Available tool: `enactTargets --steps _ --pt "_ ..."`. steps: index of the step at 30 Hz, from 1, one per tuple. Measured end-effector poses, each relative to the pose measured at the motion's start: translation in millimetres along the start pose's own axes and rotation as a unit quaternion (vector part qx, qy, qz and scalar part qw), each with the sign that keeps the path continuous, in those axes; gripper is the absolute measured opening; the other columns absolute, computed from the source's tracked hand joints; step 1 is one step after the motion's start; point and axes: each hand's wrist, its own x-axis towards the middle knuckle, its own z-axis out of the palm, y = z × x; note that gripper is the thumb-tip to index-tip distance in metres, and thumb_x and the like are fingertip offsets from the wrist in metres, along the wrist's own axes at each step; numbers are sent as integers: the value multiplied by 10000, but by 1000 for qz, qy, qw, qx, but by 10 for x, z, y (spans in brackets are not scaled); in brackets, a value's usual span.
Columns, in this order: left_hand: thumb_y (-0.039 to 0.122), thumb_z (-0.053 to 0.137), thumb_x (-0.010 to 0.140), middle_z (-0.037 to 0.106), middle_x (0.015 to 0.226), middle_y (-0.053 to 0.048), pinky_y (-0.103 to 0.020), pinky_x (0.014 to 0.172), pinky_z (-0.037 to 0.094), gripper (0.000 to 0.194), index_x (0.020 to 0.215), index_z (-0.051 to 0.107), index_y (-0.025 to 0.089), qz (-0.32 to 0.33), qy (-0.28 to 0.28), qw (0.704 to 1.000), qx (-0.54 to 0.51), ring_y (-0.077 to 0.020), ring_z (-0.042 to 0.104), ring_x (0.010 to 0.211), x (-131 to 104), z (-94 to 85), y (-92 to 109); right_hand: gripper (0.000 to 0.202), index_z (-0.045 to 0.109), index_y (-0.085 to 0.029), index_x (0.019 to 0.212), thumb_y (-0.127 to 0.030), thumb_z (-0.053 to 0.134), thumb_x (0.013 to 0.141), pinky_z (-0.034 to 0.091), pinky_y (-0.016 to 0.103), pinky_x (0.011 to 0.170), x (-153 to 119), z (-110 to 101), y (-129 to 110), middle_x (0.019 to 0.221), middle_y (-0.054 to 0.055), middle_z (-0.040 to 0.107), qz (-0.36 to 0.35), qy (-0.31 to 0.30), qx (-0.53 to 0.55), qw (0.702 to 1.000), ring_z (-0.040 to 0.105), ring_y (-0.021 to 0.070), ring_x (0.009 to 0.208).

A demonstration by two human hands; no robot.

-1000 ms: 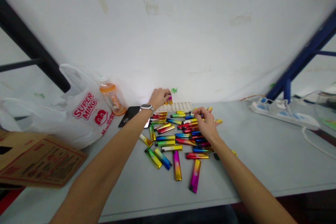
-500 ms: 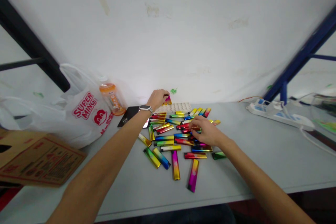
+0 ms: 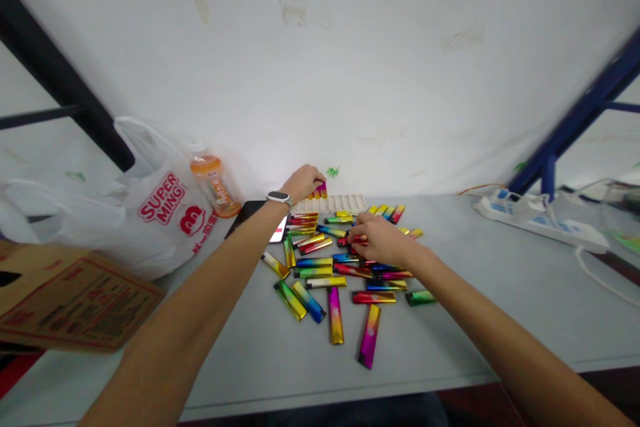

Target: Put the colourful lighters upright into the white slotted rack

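Shiny metallic lighters [image 3: 335,315] in many colours lie scattered over the grey table. Against the wall is a white tray [image 3: 345,203] with a grid of holes. A few purple-and-gold lighters [image 3: 323,189] stand upright at its left part. My left hand [image 3: 304,181], wearing a watch on the wrist, is closed at the top of one of these upright lighters. My right hand [image 3: 376,237] reaches into the middle of the pile, its fingers bent down and drawn together over red lighters. What lies between those fingertips is hidden.
Under my left forearm is a dark phone [image 3: 245,217]. Left of it stand an orange drink bottle [image 3: 215,180], a white plastic bag [image 3: 165,220] and a cardboard box [image 3: 85,300]. A white power strip [image 3: 540,220] with cables lies at the right.
My right hand has moved a little left within the pile, and its fingers have drawn closer together. My left hand stays at the upright purple-and-gold lighters.
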Motion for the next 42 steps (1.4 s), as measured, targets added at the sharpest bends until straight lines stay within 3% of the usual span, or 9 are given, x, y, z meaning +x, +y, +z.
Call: enactTargets --steps 8,19,23,27,31,34,38,40,42 --pt "239 496 947 631 1033 -109 -354 900 478 254 958 733 149 0 30 996 89 -222 569 1015 -91 117 115 186 797 -220 920 -200 665 791 400 322 736 39 -27 -38 867 91 626 3 -21 -42 999 580 236 842" --pt "109 450 942 645 1108 -147 -393 911 428 313 1119 706 151 67 -31 974 215 -268 515 1089 -190 72 173 183 785 -125 855 -120 684 702 420 424 843 164 -5 -308 945 197 713 -3 -71 -195 978 629 326 950" --pt "138 456 946 612 1127 -151 -414 880 412 291 1093 705 173 47 1 971 236 -290 505 1100 -254 91 217 172 782 -115 832 -103 694 684 431 426 835 245 6 -286 956 212 729 -3 -89 -198 976 649 332 941" --pt "125 426 946 600 1161 -156 -435 883 403 324 1150 675 164 22 20 972 231 -302 509 1095 -319 118 272 195 776 -159 777 -53 714 625 428 382 814 300 -3 -234 892 152 743 7 -98 -153 983 658 293 886" --pt "97 405 936 594 1228 -152 -444 911 411 388 1262 607 156 -18 69 981 180 -303 505 1122 -369 95 334 191 778 -171 875 -191 746 688 426 361 815 301 -24 -174 934 130 724 -7 -120 -109 987 637 278 903" --pt "88 401 931 607 1215 -129 -439 925 429 382 1245 607 160 -46 119 984 122 -291 515 1121 -414 46 349 185 762 -164 937 -266 667 816 429 340 822 278 -8 -94 946 117 683 -13 -82 -53 995 618 246 909" --pt "87 406 927 635 1124 -94 -430 943 451 319 1102 654 184 -71 193 978 37 -263 544 1076 -529 -3 354 203 713 -161 909 -315 581 912 444 329 822 257 59 15 931 92 627 -5 38 84 996 587 207 887" --pt "100 424 927 640 1068 -80 -422 954 459 277 1032 662 196 -75 222 972 -5 -246 553 1045 -611 1 399 214 668 -177 901 -363 565 927 460 326 809 260 111 40 905 65 623 18 105 192 976 581 193 863" --pt "113 445 928 638 1025 -70 -408 958 466 239 987 660 200 -69 243 967 -43 -230 561 1021 -702 31 488 246 619 -205 917 -441 553 930 481 315 771 271 178 34 860 30 625 52 173 319 930 581 176 814"
